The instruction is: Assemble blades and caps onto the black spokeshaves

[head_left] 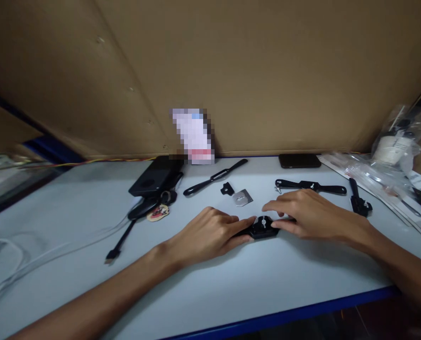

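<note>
A black spokeshave [263, 227] with a silver screw at its middle lies on the table in front of me. My left hand [213, 231] is closed around its left handle, fingertips against the body. Above its right side is my right hand [302, 215], thumb touching the body and index finger stretched out apart from it; the right handle is hidden. Just beyond lie a bare silver blade [243, 198] and a small black cap plate [227, 189]. Farther back sits a spokeshave body [215, 177] with an open slot.
Another spokeshave [311, 186] and a small screw [278, 190] lie behind my right hand, with one more spokeshave [359, 200] to the right. A black phone [299, 161], plastic bags [359, 170], a black box [157, 175] and a cable plug [112, 256] surround the work area.
</note>
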Action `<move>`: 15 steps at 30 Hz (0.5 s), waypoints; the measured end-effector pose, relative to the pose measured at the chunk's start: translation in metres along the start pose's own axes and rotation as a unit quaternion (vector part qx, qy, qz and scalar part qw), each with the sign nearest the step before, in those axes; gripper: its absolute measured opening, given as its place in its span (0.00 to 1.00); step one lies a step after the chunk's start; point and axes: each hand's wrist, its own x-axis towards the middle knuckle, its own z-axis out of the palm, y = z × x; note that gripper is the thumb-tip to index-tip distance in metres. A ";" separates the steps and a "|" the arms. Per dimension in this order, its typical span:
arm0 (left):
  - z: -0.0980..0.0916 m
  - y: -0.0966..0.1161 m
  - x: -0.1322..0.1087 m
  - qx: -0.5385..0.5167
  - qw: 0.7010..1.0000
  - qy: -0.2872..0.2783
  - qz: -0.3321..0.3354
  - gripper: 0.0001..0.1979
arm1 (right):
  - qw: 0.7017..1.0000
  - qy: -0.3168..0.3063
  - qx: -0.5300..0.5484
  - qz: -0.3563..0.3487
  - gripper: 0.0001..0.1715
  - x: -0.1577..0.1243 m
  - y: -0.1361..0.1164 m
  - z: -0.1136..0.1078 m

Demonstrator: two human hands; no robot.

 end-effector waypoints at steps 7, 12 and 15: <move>0.000 0.001 0.000 0.001 1.000 -0.002 -0.004 0.25 | 0.994 0.053 -0.072 -0.070 0.06 0.007 0.000 0.017; 0.002 0.000 0.000 -0.007 1.000 0.000 -0.008 0.26 | 0.983 0.095 -0.129 -0.092 0.15 0.010 -0.002 0.030; 0.005 -0.001 -0.002 -0.016 1.000 0.007 -0.006 0.25 | 0.984 0.071 -0.150 -0.069 0.16 0.011 -0.010 0.030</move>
